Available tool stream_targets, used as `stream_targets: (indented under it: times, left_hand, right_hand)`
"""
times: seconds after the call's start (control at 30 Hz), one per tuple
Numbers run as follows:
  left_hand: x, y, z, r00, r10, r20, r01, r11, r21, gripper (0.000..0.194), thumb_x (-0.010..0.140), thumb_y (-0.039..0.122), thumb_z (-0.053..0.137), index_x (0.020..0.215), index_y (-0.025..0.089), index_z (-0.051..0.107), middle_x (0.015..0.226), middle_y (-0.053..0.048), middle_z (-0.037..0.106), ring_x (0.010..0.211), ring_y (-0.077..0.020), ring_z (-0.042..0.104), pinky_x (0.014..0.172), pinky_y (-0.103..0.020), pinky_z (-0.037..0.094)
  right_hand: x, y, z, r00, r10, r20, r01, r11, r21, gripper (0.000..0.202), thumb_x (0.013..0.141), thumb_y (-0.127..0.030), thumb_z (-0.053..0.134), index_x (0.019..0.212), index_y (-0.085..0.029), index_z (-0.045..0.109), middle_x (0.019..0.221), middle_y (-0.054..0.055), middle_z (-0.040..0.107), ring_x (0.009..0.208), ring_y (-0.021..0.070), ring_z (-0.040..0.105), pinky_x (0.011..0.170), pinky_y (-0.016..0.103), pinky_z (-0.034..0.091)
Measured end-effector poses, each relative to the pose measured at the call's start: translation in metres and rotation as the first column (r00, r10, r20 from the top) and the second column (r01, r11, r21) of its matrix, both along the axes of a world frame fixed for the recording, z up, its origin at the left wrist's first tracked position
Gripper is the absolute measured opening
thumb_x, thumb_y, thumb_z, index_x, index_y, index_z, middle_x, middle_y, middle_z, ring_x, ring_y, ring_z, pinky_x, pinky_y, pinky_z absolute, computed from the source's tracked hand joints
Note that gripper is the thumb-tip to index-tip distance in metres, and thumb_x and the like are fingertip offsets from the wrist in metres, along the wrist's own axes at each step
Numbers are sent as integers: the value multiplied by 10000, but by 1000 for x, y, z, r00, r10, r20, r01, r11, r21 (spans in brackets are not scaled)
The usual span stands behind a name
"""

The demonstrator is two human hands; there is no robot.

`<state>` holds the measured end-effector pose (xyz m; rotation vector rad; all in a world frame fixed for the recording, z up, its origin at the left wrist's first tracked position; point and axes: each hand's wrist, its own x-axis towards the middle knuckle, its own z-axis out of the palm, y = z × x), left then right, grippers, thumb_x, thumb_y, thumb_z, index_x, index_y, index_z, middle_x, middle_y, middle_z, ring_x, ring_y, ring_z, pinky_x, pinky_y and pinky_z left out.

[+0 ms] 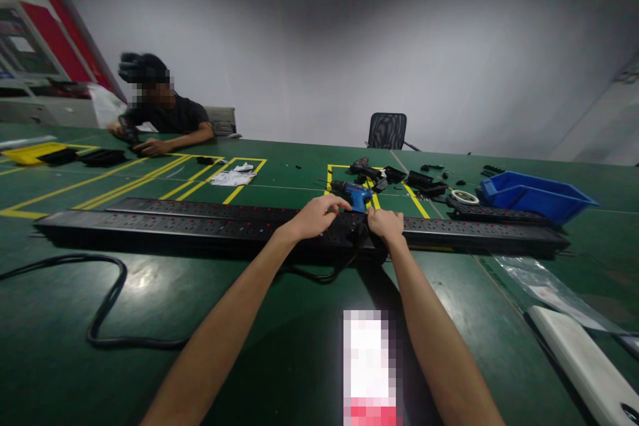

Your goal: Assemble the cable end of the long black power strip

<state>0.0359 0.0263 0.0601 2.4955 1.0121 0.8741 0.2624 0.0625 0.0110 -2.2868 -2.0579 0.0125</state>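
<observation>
Long black power strips (164,229) with rows of sockets and small red marks lie side by side across the table. My left hand (315,216) rests over the front strip near its right end, index finger stretched to the right and thumb apart. At that end, my right hand (385,223) has its fingers curled down on the strip's edge; its fingertips are partly hidden. A black power cord (327,277) hangs in a loop below the hands. Just beyond them lies a blue cordless drill (355,196).
A blue bin (534,194), a tape roll (464,197) and black parts (424,183) lie at the right. A clear plastic bag (544,286) and a white device (584,359) are nearer. A co-worker (174,113) sits at the far left beside a yellow tray (32,153).
</observation>
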Motion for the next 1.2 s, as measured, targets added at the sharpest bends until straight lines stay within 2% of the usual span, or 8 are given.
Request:
stream_targets:
  times: [0.07, 0.17, 0.33, 0.6, 0.73, 0.87, 1.0, 1.2]
  left_hand:
    - [13, -12, 0, 989, -105, -102, 112, 992, 65, 557, 800, 24, 417, 1235, 298, 630, 1286, -4, 610, 1142, -160, 575, 1014, -296, 449]
    - [34, -27, -10, 953, -131, -272, 168, 979, 119, 666, 761, 8, 445, 1321, 347, 572, 1429, -5, 494, 1252, -203, 497, 1058, -356, 417]
    - [46, -32, -25, 915, -41, -401, 123, 976, 180, 483, 814, 95, 505, 1221, 317, 641, 1406, -34, 498, 1250, -260, 474, 1024, -424, 427]
    - [23, -17, -11, 965, -18, -263, 41, 996, 82, 440, 834, 77, 487, 1171, 297, 664, 1314, -21, 567, 1160, -206, 566, 1032, -342, 440]
    - [0, -3, -5, 993, 112, -31, -111, 994, 19, 420, 869, 101, 480, 1235, 262, 610, 1296, -29, 612, 1180, -200, 574, 1041, -347, 440]
    - [-20, 14, -11, 967, 240, 89, -241, 970, 0, 367, 919, 262, 536, 1285, 261, 560, 1147, -44, 693, 1054, -215, 653, 940, -353, 494]
    - [-22, 22, -20, 951, 302, 67, -303, 953, 11, 319, 931, 329, 545, 1244, 285, 584, 1113, -30, 709, 1022, -212, 667, 895, -330, 503]
    - [-10, 15, -31, 916, 364, -171, -336, 926, 169, 319, 945, 320, 527, 1246, 233, 583, 1042, -86, 713, 998, -257, 659, 935, -399, 462]
  right_hand:
    - [0, -1, 2, 1000, 28, 11, -28, 999, -17, 499, 987, -368, 231, 1150, -205, 673, 1146, 162, 685, 1111, 319, 598, 935, 477, 321]
    - [1, -2, 4, 999, 36, 24, -35, 998, -43, 455, 981, -362, 266, 1156, -214, 658, 1164, 154, 678, 1119, 311, 593, 937, 474, 316]
    - [1, -3, 4, 999, 47, 23, -47, 999, -19, 459, 980, -330, 246, 1130, -202, 660, 1160, 154, 677, 1111, 318, 596, 931, 490, 308]
    - [1, 2, -1, 1000, 7, -4, -7, 1000, 15, 514, 986, -366, 235, 1073, -145, 690, 1121, 181, 685, 1092, 334, 602, 938, 487, 313]
    - [1, 4, -1, 999, -22, -27, 22, 1000, -7, 538, 988, -374, 226, 1076, -122, 693, 1121, 197, 681, 1102, 326, 597, 949, 472, 304]
    - [1, 4, -2, 1000, -9, -21, 9, 1000, 1, 545, 988, -358, 211, 1088, -119, 690, 1130, 206, 675, 1115, 328, 591, 949, 474, 292]
    - [2, 6, -5, 1000, -23, -18, 23, 1000, 16, 566, 988, -372, 198, 1066, -114, 696, 1124, 206, 676, 1104, 328, 593, 945, 473, 287]
    - [3, 4, -5, 1000, -12, 0, 12, 1000, 20, 562, 985, -369, 197, 1071, -129, 697, 1127, 198, 677, 1095, 326, 596, 941, 476, 289]
